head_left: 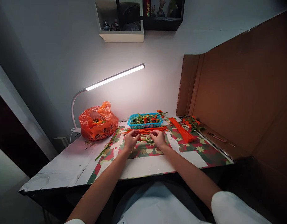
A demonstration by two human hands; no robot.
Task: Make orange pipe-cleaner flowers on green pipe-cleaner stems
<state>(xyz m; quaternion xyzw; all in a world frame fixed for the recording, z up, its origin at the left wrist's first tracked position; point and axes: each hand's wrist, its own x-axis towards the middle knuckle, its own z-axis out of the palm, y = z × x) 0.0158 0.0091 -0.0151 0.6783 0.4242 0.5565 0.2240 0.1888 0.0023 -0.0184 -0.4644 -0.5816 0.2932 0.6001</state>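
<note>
My left hand (131,140) and my right hand (158,139) are raised over the middle of the table, fingertips pinched and facing each other. A short fuzzy orange pipe cleaner (144,132) spans the small gap between them. Just under it shows a thin green strip, and I cannot tell whether it is held too. A roll of tape (149,139) lies below the fingertips. Behind the hands, loose orange pipe cleaners (163,128) lie crosswise, partly hidden by my fingers.
A blue basket (145,125) of orange flowers with green stems stands at the back. To its left are an orange plastic bag (99,121), green stems (107,145) and a lamp (115,76). Rightward lie an orange pipe cleaner bundle (182,130), flowers (191,122) and cardboard (236,93).
</note>
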